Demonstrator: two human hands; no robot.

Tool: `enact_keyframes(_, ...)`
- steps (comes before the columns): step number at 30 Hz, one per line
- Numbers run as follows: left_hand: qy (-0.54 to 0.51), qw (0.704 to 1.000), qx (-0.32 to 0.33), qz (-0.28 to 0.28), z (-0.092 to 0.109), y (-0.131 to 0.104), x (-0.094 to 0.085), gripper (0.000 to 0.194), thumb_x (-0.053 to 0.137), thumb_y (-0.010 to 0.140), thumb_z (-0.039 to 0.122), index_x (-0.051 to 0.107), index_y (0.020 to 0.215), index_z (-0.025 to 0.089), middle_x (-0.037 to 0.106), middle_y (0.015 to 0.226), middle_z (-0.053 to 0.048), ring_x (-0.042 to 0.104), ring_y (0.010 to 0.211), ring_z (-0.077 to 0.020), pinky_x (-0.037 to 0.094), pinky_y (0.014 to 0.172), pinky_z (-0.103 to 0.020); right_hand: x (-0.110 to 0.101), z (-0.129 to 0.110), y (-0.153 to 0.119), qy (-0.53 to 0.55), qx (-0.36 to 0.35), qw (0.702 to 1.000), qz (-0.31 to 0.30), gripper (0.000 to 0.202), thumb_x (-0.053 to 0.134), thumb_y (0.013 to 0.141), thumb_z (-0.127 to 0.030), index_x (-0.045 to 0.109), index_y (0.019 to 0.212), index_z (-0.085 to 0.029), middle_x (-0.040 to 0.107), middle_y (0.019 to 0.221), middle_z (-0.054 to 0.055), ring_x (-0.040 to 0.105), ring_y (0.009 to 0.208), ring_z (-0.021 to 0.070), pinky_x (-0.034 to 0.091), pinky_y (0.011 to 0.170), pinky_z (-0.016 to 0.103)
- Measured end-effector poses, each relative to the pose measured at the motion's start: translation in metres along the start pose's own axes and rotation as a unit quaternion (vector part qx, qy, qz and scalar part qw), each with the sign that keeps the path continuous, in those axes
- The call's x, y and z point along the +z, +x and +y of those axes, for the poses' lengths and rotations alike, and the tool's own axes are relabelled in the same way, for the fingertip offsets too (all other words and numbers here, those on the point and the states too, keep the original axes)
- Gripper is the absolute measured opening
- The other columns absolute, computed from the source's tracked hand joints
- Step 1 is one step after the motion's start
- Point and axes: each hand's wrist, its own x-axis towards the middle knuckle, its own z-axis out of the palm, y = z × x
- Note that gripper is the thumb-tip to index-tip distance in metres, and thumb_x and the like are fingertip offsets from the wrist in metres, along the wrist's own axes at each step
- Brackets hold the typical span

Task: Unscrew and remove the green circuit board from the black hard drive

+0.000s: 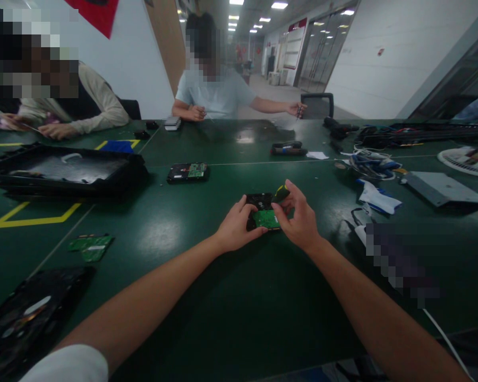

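Observation:
A black hard drive with a green circuit board (pixel 266 219) lies on the dark green table (pixel 223 297), in front of me. My left hand (pixel 238 225) grips its left side, with the thumb along the near edge and the fingers at the far left corner. In my right hand (pixel 298 216) is a small screwdriver with a yellow and dark green handle (pixel 281 193), pinched between thumb and fingers over the right part of the drive. The screwdriver's tip is too small to make out.
Another hard drive (pixel 188 172) lies beyond, to the left. Loose green boards (pixel 91 246) and black trays (pixel 71 167) are at left. Cables (pixel 372 163), a metal case (pixel 446 188) and a glove (pixel 379 197) lie right. Two people sit across the table.

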Motion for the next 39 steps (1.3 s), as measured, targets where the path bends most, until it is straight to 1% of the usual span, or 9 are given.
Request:
enact_keyframes(5, -0.008, 1.000, -0.003, -0.003, 0.0009, -0.0002, -0.0009, 0.059, 0.074, 0.085, 0.057, 0.057, 0.130, 0.022, 0.040, 0.164, -0.021, 0.020, 0.161, -0.0370, 0.036, 0.122, -0.058, -0.0003, 0.0001, -0.0005, 0.010, 0.007, 1.000, -0.007, 0.071, 0.056, 0.102, -0.029, 0.021, 0.163, -0.034, 0.060, 0.147, 0.012, 0.074, 0.085, 0.0200, 0.067, 0.075, 0.040)
enact_keyframes(7, -0.008, 1.000, 0.000, -0.002, 0.0008, -0.0002, -0.0012, 0.059, 0.075, 0.085, 0.056, 0.057, 0.129, 0.021, 0.041, 0.163, -0.021, 0.020, 0.161, -0.0369, 0.036, 0.122, -0.057, 0.0001, 0.0006, -0.0008, 0.002, 0.006, 1.000, 0.004, 0.072, 0.058, 0.101, -0.029, 0.022, 0.163, -0.033, 0.060, 0.147, 0.013, 0.073, 0.081, 0.0193, 0.067, 0.075, 0.041)
enact_keyframes(10, -0.005, 1.000, 0.003, -0.001, -0.0003, -0.0001, -0.0010, 0.059, 0.075, 0.085, 0.055, 0.057, 0.130, 0.021, 0.042, 0.163, -0.021, 0.020, 0.161, -0.0365, 0.035, 0.123, -0.057, 0.0001, 0.0007, -0.0006, -0.026, 0.003, 0.999, 0.024, 0.072, 0.064, 0.098, -0.031, 0.028, 0.161, -0.033, 0.064, 0.140, 0.012, 0.070, 0.075, 0.0185, 0.068, 0.075, 0.042)
enact_keyframes(14, -0.004, 1.000, -0.002, -0.003, -0.0012, -0.0002, -0.0005, 0.060, 0.075, 0.085, 0.057, 0.057, 0.130, 0.022, 0.039, 0.164, -0.021, 0.020, 0.161, -0.0369, 0.035, 0.122, -0.059, -0.0015, -0.0010, -0.0001, -0.031, 0.004, 0.999, 0.014, 0.071, 0.063, 0.099, -0.034, 0.029, 0.161, -0.033, 0.069, 0.131, 0.010, 0.070, 0.075, 0.0200, 0.068, 0.073, 0.042)
enact_keyframes(18, -0.002, 1.000, -0.003, -0.007, 0.0001, -0.0003, -0.0012, 0.061, 0.073, 0.086, 0.058, 0.056, 0.131, 0.021, 0.036, 0.166, -0.022, 0.020, 0.161, -0.0370, 0.035, 0.122, -0.059, -0.0019, -0.0022, -0.0005, -0.026, 0.000, 1.000, 0.002, 0.069, 0.056, 0.102, -0.031, 0.024, 0.163, -0.033, 0.059, 0.148, 0.013, 0.074, 0.087, 0.0219, 0.068, 0.078, 0.043)
enact_keyframes(20, -0.003, 1.000, -0.001, -0.005, 0.0008, -0.0002, -0.0015, 0.061, 0.074, 0.086, 0.057, 0.056, 0.131, 0.021, 0.037, 0.165, -0.022, 0.019, 0.161, -0.0367, 0.034, 0.123, -0.058, -0.0011, -0.0019, -0.0009, -0.029, -0.002, 1.000, 0.011, 0.070, 0.058, 0.101, -0.031, 0.025, 0.163, -0.033, 0.057, 0.151, 0.012, 0.074, 0.087, 0.0217, 0.068, 0.080, 0.043)
enact_keyframes(26, 0.004, 1.000, 0.001, -0.003, 0.0004, 0.0004, -0.0005, 0.060, 0.074, 0.085, 0.057, 0.056, 0.130, 0.021, 0.042, 0.163, -0.021, 0.021, 0.161, -0.0366, 0.035, 0.123, -0.057, 0.0001, -0.0010, -0.0011, -0.029, 0.005, 0.999, 0.023, 0.068, 0.064, 0.099, -0.034, 0.033, 0.159, -0.032, 0.071, 0.127, 0.009, 0.068, 0.070, 0.0176, 0.068, 0.069, 0.040)
enact_keyframes(33, 0.005, 1.000, 0.005, -0.001, 0.0002, 0.0000, -0.0004, 0.061, 0.073, 0.085, 0.059, 0.057, 0.130, 0.021, 0.041, 0.163, -0.022, 0.021, 0.161, -0.0366, 0.035, 0.123, -0.056, 0.0009, -0.0034, -0.0016, -0.009, 0.004, 1.000, 0.010, 0.071, 0.057, 0.102, -0.032, 0.022, 0.164, -0.033, 0.060, 0.149, 0.013, 0.074, 0.081, 0.0199, 0.069, 0.075, 0.041)
enact_keyframes(39, 0.002, 1.000, 0.002, -0.005, -0.0007, 0.0005, -0.0011, 0.060, 0.073, 0.086, 0.058, 0.057, 0.130, 0.021, 0.041, 0.163, -0.021, 0.020, 0.161, -0.0365, 0.035, 0.123, -0.057, 0.0020, -0.0021, -0.0017, -0.028, 0.006, 0.999, 0.037, 0.072, 0.065, 0.098, -0.036, 0.030, 0.161, -0.033, 0.065, 0.140, 0.012, 0.070, 0.071, 0.0183, 0.068, 0.069, 0.040)
